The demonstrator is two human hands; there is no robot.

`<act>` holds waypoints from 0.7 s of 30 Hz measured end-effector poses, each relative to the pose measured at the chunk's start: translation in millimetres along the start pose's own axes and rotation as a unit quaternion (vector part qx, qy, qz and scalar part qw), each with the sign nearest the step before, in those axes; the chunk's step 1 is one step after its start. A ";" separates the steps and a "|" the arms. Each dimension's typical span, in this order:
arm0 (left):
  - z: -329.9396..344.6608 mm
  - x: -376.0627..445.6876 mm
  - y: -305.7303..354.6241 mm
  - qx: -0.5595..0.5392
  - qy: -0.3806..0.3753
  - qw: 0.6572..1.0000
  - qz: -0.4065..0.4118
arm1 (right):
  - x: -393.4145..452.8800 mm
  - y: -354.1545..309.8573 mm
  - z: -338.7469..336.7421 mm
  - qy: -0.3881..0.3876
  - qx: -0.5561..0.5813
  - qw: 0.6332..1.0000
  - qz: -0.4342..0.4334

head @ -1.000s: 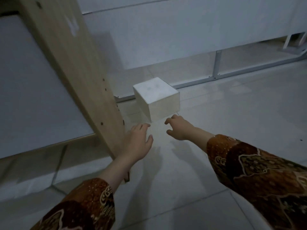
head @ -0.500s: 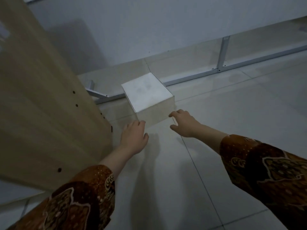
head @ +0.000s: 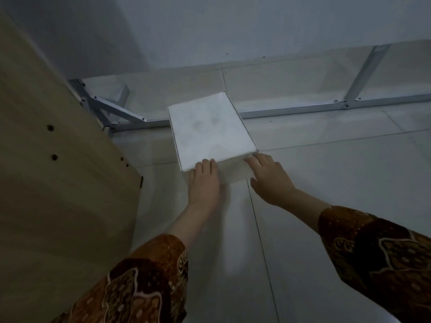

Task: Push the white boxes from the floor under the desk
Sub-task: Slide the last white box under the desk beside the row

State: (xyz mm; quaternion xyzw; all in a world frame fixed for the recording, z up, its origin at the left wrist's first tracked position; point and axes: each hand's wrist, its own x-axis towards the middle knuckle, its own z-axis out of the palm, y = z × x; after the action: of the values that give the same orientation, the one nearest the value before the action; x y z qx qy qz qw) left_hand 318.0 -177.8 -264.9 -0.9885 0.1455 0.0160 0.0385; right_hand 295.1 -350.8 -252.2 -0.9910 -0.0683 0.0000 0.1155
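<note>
A white box (head: 210, 129) sits on the tiled floor in the middle of the view, close to the desk's grey metal frame (head: 291, 110). My left hand (head: 204, 183) lies flat against the box's near face, fingertips reaching its top edge. My right hand (head: 270, 178) presses the same face at the near right corner, fingers spread. Neither hand wraps around the box. The desk's wooden side panel (head: 46, 183) fills the left of the view.
A white wall (head: 233, 26) stands behind the metal frame. A slanted frame strut (head: 363, 73) rises at the right and a brace (head: 112, 108) at the left. Pale floor tiles (head: 326, 171) stretch to the right and toward me.
Both hands have moved forward from just short of the box to flat contact with its near face. The view has moved closer and lower toward the box and frame.
</note>
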 end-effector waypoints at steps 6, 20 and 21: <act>26.5 -15.0 -16.6 0.067 0.066 0.994 0.048 | 16.1 1.5 15.0 -0.022 -0.019 0.999 -0.033; 24.8 -58.5 -36.6 -0.216 0.146 0.963 -0.071 | -45.6 -58.3 19.2 0.040 -0.035 0.990 -0.134; 29.5 -57.9 -30.6 -0.274 0.144 0.941 -0.138 | -51.5 -64.6 20.1 0.032 -0.024 0.988 -0.147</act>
State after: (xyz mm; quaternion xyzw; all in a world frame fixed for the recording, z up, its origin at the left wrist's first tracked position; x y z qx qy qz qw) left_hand 270.8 -129.5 -289.6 -0.9629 0.0018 -0.0929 -0.2533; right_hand 235.0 -290.8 -257.8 -0.9721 -0.2097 -0.0501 0.0922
